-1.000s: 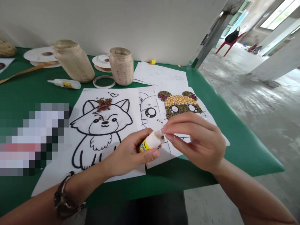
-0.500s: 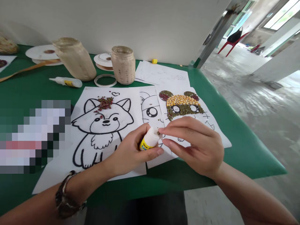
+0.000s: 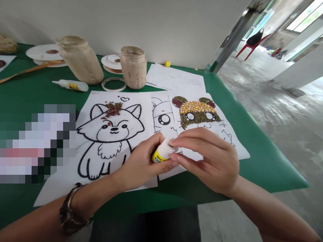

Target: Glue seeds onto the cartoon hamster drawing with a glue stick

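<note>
My left hand (image 3: 145,161) is wrapped round a white glue bottle (image 3: 163,151) with a yellow label, tilted with its top toward the right. My right hand (image 3: 209,158) pinches the top end of that bottle between thumb and fingers, which hide the tip. Under both hands lie paper drawings. The fox drawing (image 3: 113,141) bears a heap of red and green beans (image 3: 113,109) on its forehead. To the right, a hamster drawing (image 3: 222,146) is partly covered with yellow corn kernels (image 3: 194,107) and green beans (image 3: 200,121).
Behind the drawings stand two cloudy jars (image 3: 82,62) (image 3: 133,67), ribbon spools (image 3: 42,52), a tape roll (image 3: 113,84) and another glue bottle (image 3: 72,85). A small yellow cap (image 3: 167,64) sits near the wall. The green table (image 3: 272,168) ends at right; a red chair (image 3: 252,47) stands beyond.
My right fingers have moved in from just beside the bottle's top and closed on it. The small dark bit seen at the fingertips is now hidden. The view has shifted slightly.
</note>
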`<state>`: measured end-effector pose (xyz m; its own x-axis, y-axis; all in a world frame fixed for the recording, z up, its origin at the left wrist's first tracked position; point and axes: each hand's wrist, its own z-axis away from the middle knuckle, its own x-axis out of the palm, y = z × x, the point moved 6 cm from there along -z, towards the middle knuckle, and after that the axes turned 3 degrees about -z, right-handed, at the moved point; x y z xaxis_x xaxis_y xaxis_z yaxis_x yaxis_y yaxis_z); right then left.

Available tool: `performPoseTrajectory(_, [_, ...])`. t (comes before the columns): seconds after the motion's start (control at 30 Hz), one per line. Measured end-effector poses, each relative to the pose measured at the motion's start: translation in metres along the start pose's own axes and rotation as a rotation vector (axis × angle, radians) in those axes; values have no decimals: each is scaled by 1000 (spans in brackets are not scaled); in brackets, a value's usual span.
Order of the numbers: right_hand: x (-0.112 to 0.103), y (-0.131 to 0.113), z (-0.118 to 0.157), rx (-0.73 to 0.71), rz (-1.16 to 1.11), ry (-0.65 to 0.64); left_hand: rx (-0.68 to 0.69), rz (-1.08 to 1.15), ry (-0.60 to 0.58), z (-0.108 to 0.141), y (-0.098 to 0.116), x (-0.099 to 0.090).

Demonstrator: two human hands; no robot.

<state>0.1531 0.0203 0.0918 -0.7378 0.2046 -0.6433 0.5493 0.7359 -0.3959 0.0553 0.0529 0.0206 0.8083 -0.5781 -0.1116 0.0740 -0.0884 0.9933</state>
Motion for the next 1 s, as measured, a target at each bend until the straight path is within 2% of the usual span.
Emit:
performPoseTrajectory(0.47, [0, 2, 3, 48, -49, 34, -16, -6, 23, 1, -2, 0])
performPoseTrajectory(0.67, [0, -1, 2, 9, -43, 44, -54, 31, 10, 2, -4, 1])
performPoseTrajectory(1.0, [0, -1, 4, 3, -29, 80, -20, -33, 43, 1, -2, -1])
